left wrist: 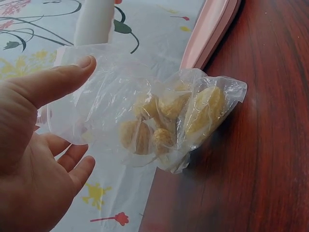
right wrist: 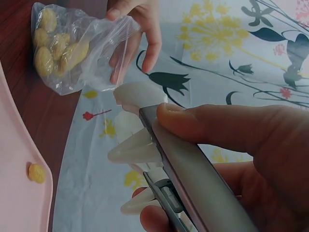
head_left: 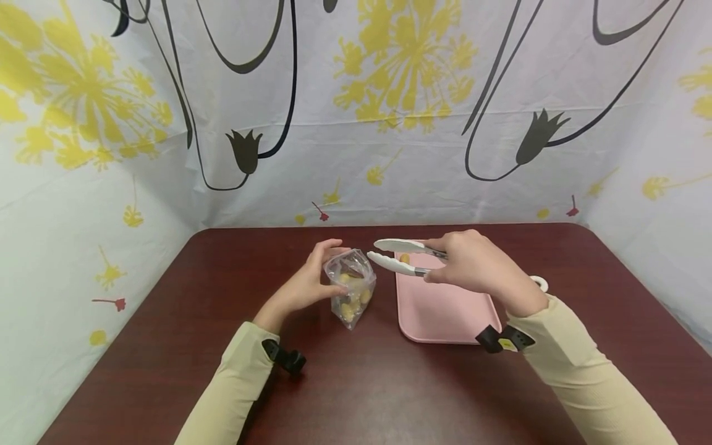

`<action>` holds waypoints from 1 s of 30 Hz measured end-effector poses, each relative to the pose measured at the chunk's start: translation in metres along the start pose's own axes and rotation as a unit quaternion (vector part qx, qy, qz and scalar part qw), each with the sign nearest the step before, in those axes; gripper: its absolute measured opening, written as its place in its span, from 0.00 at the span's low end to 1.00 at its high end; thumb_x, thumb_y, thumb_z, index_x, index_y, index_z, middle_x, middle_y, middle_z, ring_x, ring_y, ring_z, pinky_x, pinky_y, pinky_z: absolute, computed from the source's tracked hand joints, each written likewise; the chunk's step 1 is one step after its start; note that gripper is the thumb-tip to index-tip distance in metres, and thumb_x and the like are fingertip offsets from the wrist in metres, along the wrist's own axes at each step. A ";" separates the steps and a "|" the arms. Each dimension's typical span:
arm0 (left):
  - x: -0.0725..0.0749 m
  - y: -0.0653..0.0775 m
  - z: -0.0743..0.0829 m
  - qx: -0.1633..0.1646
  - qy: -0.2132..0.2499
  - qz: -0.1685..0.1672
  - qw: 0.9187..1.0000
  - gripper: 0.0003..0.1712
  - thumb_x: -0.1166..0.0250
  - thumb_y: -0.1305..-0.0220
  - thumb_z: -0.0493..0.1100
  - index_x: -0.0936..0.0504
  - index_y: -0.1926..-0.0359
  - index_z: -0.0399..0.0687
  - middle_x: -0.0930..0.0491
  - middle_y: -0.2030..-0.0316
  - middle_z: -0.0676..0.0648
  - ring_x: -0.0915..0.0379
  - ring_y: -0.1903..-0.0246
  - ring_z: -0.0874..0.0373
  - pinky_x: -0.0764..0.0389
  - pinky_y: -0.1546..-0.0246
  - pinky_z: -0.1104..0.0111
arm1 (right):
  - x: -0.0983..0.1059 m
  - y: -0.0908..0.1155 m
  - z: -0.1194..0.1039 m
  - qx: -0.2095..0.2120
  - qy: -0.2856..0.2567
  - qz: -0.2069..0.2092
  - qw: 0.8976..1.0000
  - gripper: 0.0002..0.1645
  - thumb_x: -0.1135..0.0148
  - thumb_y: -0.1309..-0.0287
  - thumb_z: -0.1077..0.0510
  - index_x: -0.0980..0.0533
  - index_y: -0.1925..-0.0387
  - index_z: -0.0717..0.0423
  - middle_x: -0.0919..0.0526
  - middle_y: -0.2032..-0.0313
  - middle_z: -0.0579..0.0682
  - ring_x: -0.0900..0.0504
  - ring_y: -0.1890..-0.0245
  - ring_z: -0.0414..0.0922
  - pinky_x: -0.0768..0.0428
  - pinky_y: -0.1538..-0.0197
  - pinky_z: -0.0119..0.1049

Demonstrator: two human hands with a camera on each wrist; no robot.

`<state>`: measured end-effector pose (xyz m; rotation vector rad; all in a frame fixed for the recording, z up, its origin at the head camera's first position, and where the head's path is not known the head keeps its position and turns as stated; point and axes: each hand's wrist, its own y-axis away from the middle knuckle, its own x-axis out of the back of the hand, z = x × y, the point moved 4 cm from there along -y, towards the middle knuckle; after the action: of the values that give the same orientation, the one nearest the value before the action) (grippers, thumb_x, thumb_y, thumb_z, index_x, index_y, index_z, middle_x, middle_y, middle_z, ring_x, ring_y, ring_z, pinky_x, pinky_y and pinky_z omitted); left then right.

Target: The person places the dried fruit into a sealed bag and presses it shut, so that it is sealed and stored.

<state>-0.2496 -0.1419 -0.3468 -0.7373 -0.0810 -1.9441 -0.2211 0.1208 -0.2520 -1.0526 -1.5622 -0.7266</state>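
"Between the thumb and fingers of the left hand [head_left: 303,284], what's there?"
"A clear bag [left wrist: 104,104], held near its mouth, thumb on one side, fingers loosely curved behind. Beyond the fingertips, yellow pieces [left wrist: 205,112] sit low inside it. Whether its bottom touches the table [head_left: 334,395], I can't tell."
"And the right hand [head_left: 473,262]?"
"Thumb and fingers pinch the arms of some tongs [head_left: 392,263]. The white tips stand apart beyond those fingers, nothing between them, close to the bag."
"What might go wrong?"
"With the left grip so light, a nudge from the tongs could tip the bag and spill pieces, I'd say."
"Below the right fingers?"
"A pink tray [head_left: 445,312], one lone yellow piece [right wrist: 36,172] near its edge; a careless knock might roll it off."
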 end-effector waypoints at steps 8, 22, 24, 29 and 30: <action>0.000 0.002 0.001 0.007 -0.003 0.004 1.000 0.49 0.29 0.50 0.30 0.50 0.33 0.42 0.34 0.34 0.41 0.40 0.33 0.47 0.40 0.35 0.50 | -0.004 0.003 0.011 -0.026 -0.019 -0.014 0.999 0.38 0.30 0.55 0.50 0.27 0.38 0.49 0.26 0.80 0.44 0.32 0.76 0.43 0.35 0.74 0.34; 0.000 0.005 0.002 -0.002 0.001 0.004 1.000 0.49 0.29 0.50 0.29 0.50 0.33 0.42 0.34 0.34 0.40 0.40 0.33 0.46 0.40 0.35 0.48 | -0.022 0.001 0.035 -0.042 -0.019 -0.030 0.998 0.11 0.30 0.55 0.51 0.26 0.76 0.47 0.25 0.82 0.42 0.31 0.78 0.42 0.35 0.74 0.34; 0.001 0.005 0.003 -0.002 0.000 0.005 1.000 0.49 0.29 0.50 0.29 0.50 0.33 0.43 0.34 0.34 0.40 0.41 0.33 0.46 0.40 0.35 0.49 | -0.025 0.000 0.039 -0.043 -0.017 -0.030 0.998 0.11 0.30 0.55 0.50 0.26 0.76 0.48 0.24 0.82 0.42 0.31 0.77 0.42 0.35 0.73 0.34; 0.001 0.006 0.003 -0.003 0.002 0.008 1.000 0.51 0.28 0.51 0.29 0.51 0.33 0.43 0.34 0.34 0.40 0.41 0.33 0.46 0.40 0.35 0.49 | -0.034 -0.003 0.051 -0.056 -0.013 -0.034 0.998 0.14 0.31 0.54 0.50 0.29 0.79 0.49 0.27 0.82 0.43 0.32 0.78 0.43 0.36 0.73 0.35; 0.002 0.006 0.003 -0.003 0.001 0.008 1.000 0.51 0.29 0.51 0.29 0.51 0.33 0.43 0.34 0.34 0.40 0.41 0.33 0.46 0.40 0.35 0.49 | -0.035 -0.004 0.053 -0.059 -0.013 -0.034 0.998 0.15 0.31 0.55 0.50 0.30 0.79 0.49 0.27 0.82 0.43 0.32 0.78 0.43 0.36 0.73 0.35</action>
<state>-0.2435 -0.1449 -0.3448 -0.7375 -0.0672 -1.9317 -0.2455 0.1564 -0.2990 -1.1027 -1.5998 -0.8648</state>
